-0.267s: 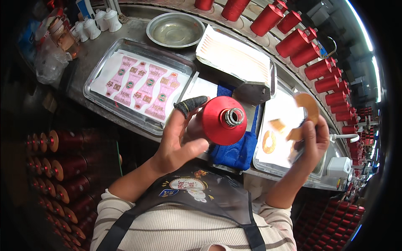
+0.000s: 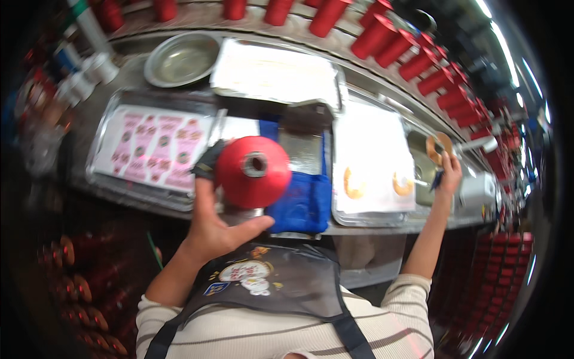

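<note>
In my left hand [image 2: 212, 221] is a red bottle [image 2: 236, 185] with round shoulders, its open neck facing up toward me. The fingers curve round its far side and the thumb sticks out near its base; a dark cover sits on one finger. Stretched out to the right, my right hand [image 2: 449, 170] pinches a tan, ring-shaped label [image 2: 441, 143] by its lower edge. Something dark blue [image 2: 437, 179] shows below those fingers, too blurred to name. Two similar curved labels lie on a white sheet, including a left one [image 2: 354, 182].
A metal tray [image 2: 98, 176] with pink printed labels is at left, beside a metal bowl [image 2: 152, 66] of liquid. A blue cloth [image 2: 299, 206] lies mid-table below a metal block [image 2: 306, 116]. Right are a sink [image 2: 421, 155] and a white jug [image 2: 478, 190]. Red bottles [image 2: 329, 18] line the back.
My right hand has carried the ring label right, away from the sheet to over the sink. The view has turned rightward, and the bottle shows further left. A second curved label now shows on the sheet.
</note>
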Tool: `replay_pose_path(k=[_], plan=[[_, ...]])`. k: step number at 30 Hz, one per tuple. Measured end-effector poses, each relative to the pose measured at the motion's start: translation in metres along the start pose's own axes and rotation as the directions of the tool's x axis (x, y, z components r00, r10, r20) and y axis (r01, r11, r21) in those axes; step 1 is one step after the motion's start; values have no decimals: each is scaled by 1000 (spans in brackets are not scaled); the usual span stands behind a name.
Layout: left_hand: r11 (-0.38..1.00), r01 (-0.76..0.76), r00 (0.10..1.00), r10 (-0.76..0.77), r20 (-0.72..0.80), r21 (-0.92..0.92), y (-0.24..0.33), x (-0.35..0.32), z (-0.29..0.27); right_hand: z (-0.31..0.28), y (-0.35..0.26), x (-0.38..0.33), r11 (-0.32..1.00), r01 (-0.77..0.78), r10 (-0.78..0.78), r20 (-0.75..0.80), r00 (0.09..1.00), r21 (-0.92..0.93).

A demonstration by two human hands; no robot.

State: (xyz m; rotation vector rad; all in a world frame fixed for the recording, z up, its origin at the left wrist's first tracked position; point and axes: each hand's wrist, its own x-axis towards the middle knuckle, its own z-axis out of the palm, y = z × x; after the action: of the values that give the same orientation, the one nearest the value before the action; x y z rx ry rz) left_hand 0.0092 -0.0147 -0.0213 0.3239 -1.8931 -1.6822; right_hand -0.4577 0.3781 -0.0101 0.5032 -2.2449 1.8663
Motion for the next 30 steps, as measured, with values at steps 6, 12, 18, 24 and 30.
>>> replay_pose_path(k=[6,12,18,24,30], plan=[[998,37,976,-47,-212,-52,-17,-11,4,-106,153,33,845,-325,229,-263,937,-425],[998,53,971,-59,-231,-32,-20,-17,-5,-167,255,43,505,-324,328,-170,929,-800],[996,75,970,-63,-234,43,-10,-17,-14,-75,207,9,832,-446,459,-43,887,-329],[989,-138,975,144,-167,46,-2,2,-13,3,36,-25,968,-249,249,21,968,-27],[895,-444,893,440,96,32,51,-21,4,95,-113,-107,919,-327,229,376,898,221]])
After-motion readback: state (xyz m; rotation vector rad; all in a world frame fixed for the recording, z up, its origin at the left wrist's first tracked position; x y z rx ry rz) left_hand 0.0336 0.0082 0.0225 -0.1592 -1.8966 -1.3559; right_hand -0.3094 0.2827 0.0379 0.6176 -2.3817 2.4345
